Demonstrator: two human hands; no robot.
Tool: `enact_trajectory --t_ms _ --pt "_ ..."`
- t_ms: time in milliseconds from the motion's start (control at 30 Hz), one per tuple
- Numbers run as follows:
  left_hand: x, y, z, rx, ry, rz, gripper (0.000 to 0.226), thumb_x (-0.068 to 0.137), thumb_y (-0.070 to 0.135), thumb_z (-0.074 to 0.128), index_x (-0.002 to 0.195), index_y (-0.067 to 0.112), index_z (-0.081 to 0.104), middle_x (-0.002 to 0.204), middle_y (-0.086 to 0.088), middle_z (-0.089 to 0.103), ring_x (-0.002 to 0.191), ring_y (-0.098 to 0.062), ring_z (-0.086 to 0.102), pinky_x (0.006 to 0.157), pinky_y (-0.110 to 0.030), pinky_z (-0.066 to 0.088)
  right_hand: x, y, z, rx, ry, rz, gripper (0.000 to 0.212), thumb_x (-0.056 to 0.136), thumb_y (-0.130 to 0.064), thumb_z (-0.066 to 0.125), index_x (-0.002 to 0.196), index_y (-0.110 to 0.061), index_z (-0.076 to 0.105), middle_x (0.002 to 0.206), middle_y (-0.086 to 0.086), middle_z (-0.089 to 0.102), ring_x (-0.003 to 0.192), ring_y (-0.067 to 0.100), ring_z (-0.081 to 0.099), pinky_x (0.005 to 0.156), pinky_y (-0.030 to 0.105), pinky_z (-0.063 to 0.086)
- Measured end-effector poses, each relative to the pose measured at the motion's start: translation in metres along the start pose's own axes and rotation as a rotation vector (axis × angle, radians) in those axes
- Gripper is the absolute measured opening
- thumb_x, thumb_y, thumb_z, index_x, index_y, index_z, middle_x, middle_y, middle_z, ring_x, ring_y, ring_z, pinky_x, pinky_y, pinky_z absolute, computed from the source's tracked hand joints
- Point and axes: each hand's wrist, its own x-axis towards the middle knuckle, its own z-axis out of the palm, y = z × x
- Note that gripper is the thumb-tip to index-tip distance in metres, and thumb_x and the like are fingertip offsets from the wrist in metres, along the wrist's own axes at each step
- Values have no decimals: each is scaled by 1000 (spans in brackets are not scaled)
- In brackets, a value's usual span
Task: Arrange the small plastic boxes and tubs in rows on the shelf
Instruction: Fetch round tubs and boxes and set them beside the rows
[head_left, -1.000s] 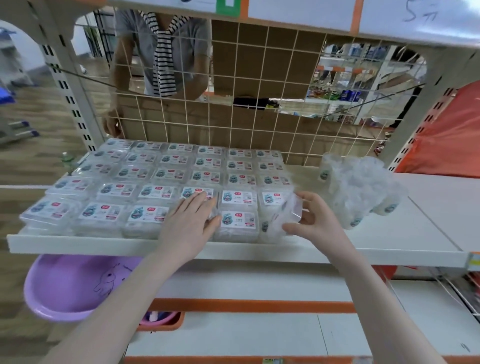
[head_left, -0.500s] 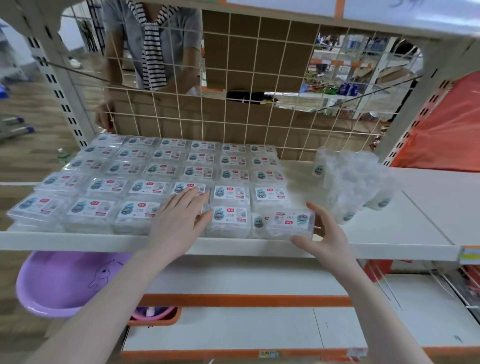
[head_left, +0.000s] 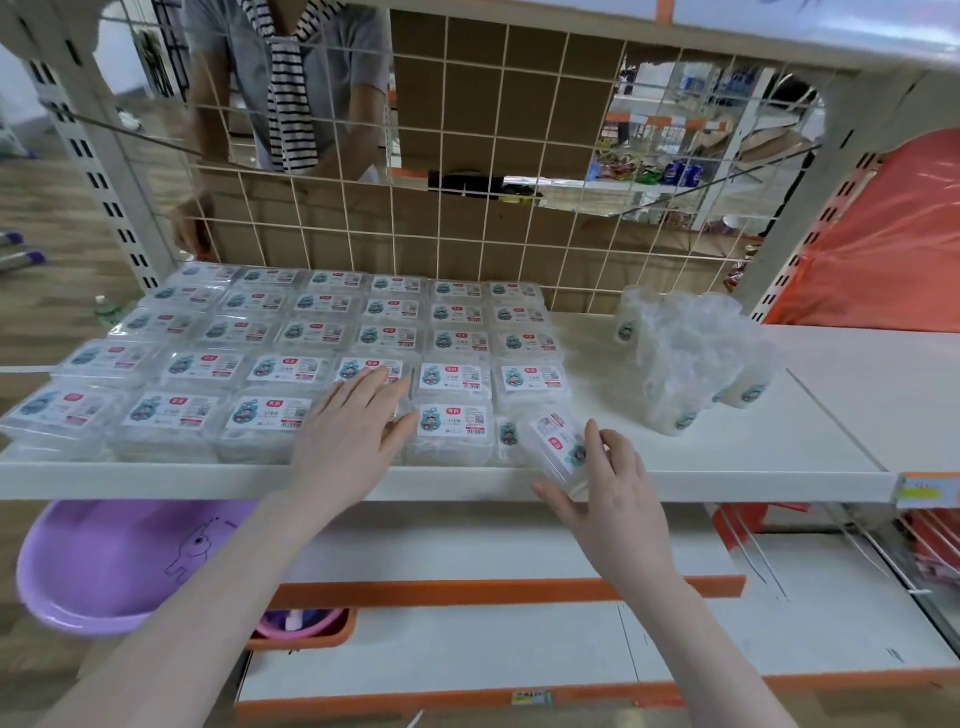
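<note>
Shelf (head_left: 727, 467): white one, left part already packed with clear labelled boxes (head_left: 291, 332) in tidy rows, back to the wire grid (head_left: 467, 208).
Left hand (head_left: 353, 431): lay flat, fingers spread, palm down on a front-row box, pressing rather than gripping anything.
Right hand (head_left: 618, 493): fingers curled round one tilted box (head_left: 558, 447) at the shelf's front edge, just right of the last full column, thumb underneath as far as I could tell.
Box handling: looked super light, thin clear plastic, probably a bit flexy and slick, so pinching the short sides seemed safer than squeezing the lid. Just my guess.
Tubs: small round ones sat in a crinkly clear bag (head_left: 696, 358) further right on the shelf, well apart from the rows, not sorted yet.
Risk: neighbours sat touching each other, so nudging one could shove the whole row crooked.
Other stuff: purple basin (head_left: 114, 561) below the shelf, someone in a striped scarf (head_left: 291, 93) behind the grid.
</note>
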Motion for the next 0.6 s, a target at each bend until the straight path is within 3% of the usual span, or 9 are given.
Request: enact_trajectory --t_ms 100,167,267,433,600 --pt "-1 1 -1 5 12 2 55 97 49 27 143 23 38 153 -1 30 142 -18 24 116 -32 11 4 11 -5 51 -164 -90 81 87 -52 52 146 -3 24 147 11 33 133 25 32 110 30 25" --pt "-1 1 -1 3 17 5 54 97 48 29 143 22 39 153 -1 31 142 -19 25 115 -32 11 11 21 -11 106 -250 -167 76 91 -49 48 149 -12 15 156 0 15 141 15 18 111 21 10" --pt "-2 1 -2 4 19 7 53 97 48 30 143 22 39 153 -1 30 142 -18 24 115 -31 10 29 31 -27 157 -386 -269 73 89 -42 56 148 -21 20 154 -15 9 141 6 18 110 13 11" --pt "-1 2 -2 8 6 5 55 97 49 25 145 24 34 154 1 27 143 -16 21 116 -30 8 57 33 -46 164 -511 -345 75 77 -30 73 141 -34 36 141 -30 21 130 -11 25 92 -8 11" --pt "-2 1 -3 -2 -1 5 55 97 49 25 145 24 34 154 1 27 143 -16 20 116 -30 7 80 27 -48 57 -621 -430 82 73 -28 75 143 -33 32 146 -17 32 130 2 27 92 3 15"
